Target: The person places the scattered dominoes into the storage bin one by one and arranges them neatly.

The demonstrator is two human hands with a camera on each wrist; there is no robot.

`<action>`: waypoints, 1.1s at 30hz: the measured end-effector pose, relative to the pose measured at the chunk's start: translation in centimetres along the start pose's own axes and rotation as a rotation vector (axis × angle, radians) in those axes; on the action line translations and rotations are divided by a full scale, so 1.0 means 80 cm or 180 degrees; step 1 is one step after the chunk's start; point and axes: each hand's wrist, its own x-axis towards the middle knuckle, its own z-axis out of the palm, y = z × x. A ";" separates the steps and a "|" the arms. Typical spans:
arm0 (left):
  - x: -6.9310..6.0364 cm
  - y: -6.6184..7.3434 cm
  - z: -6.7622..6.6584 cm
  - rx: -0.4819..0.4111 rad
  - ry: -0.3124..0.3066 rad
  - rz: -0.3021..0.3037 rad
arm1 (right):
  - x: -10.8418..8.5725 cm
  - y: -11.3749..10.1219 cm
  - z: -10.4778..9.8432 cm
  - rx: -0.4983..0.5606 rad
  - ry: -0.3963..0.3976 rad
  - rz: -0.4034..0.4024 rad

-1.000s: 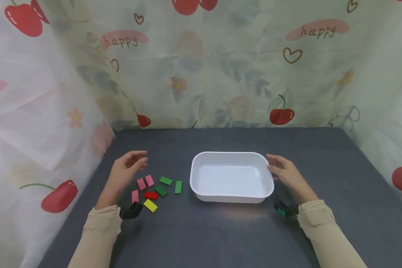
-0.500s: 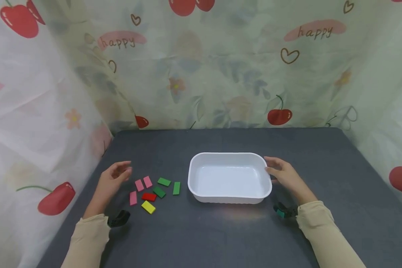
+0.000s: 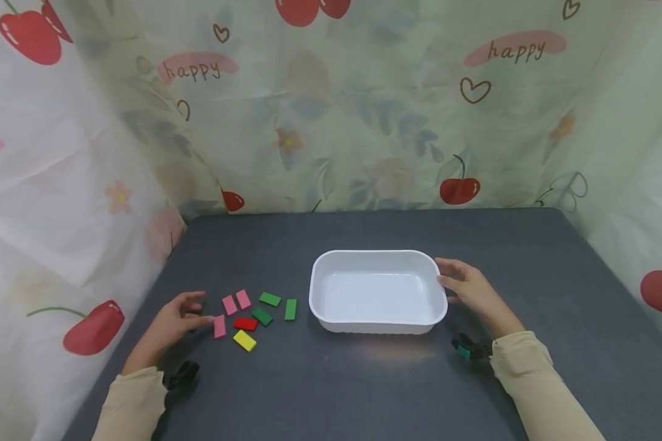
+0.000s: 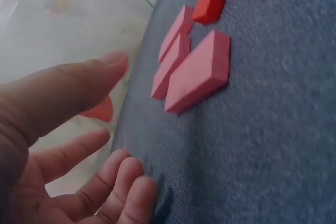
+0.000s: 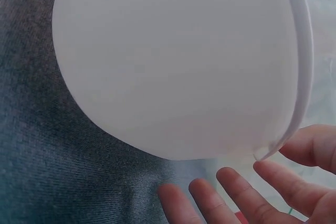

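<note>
My left hand (image 3: 171, 321) is low over the table, left of a pink block (image 3: 219, 326). In the left wrist view, the fingers of this hand (image 4: 47, 103) are apart and hold nothing, with a gap between them and the near pink block (image 4: 199, 72). Two more pink blocks (image 3: 236, 301), a red one (image 3: 245, 324) and a yellow one (image 3: 245, 340) lie close by. At the right end of the white tray (image 3: 377, 328), my right hand (image 3: 471, 288) pinches the rim between thumb and index finger; its other fingers are spread below.
Three green blocks (image 3: 290, 310) lie between the red block and the tray, whose inside holds nothing. Dark grey cloth covers the table (image 3: 331, 392). A printed curtain (image 3: 331, 122) hangs behind it and at both sides.
My left hand has moved left and then down toward the table, from behind the blocks to beside the leftmost pink one. The right hand stays at the tray.
</note>
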 end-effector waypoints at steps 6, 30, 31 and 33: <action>-0.001 -0.005 0.002 0.0133 -0.0147 0.0103 | -0.002 -0.001 0.000 0.0002 0.0012 0.0001; 0.001 0.002 0.017 0.0388 -0.0250 0.0376 | 0.000 -0.005 0.003 -0.0032 0.0097 0.0096; 0.000 0.002 0.017 0.0391 -0.0250 0.0375 | 0.000 -0.005 0.003 -0.0019 0.0094 0.0100; -0.001 0.003 0.017 0.0396 -0.0249 0.0375 | 0.001 -0.004 0.003 -0.0019 0.0040 0.0074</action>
